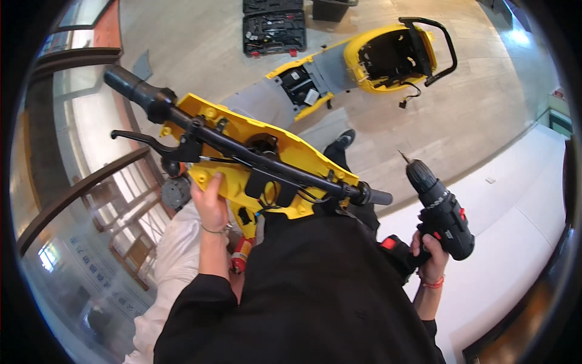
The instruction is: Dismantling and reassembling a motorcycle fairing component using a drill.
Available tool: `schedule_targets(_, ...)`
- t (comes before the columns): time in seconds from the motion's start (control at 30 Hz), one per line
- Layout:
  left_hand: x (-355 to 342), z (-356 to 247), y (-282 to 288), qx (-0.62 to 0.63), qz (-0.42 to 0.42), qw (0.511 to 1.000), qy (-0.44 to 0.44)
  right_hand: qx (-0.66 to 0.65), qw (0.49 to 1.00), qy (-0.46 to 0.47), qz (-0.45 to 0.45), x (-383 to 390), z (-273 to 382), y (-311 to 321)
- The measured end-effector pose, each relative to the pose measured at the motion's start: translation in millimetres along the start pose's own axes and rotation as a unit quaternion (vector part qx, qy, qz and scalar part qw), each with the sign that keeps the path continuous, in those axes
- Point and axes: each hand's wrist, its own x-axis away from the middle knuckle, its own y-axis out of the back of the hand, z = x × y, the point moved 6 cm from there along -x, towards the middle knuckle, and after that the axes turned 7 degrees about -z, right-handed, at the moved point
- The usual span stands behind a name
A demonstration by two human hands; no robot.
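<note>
A yellow plastic scooter front panel [297, 142] lies in front of my body, hollow side up. Across it runs a black handlebar [242, 148] with grips at both ends, a brake lever [142, 141] on the left and dark cables by its middle. My left hand [210, 203] is closed on the panel's near left edge, thumb on top. Out to the right, my right hand [433, 259] is wrapped round the handle of a black cordless drill [445, 221]. The drill's bit [404, 156] points up and away to the left, apart from the panel.
On the floor ahead lies a yellow and grey scooter body [330, 70] with a black rear rail [451, 51]. Beyond it are an open tool case [274, 31] and a black bin [330, 10]. A white surface [509, 200] is at right, a red cylinder [240, 255] by my left forearm.
</note>
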Motion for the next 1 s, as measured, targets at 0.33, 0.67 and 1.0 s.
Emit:
schedule_targets(0.33, -3, 13, -2, -0.010, -0.025, 1.000, 0.008, -0.016, 1.000, -0.010, -0.009, -2, 0, 0)
schedule_targets(0.67, -8, 15, 1, -0.059, -0.020, 0.998, 0.029, 0.000, 0.999, -0.027, -0.017, 0, -8, 0)
schedule_targets(1.0, -1, 7, 0, -0.229, 0.017, 0.973, 0.005, -0.017, 1.000, -0.020, -0.001, 7, -16, -9)
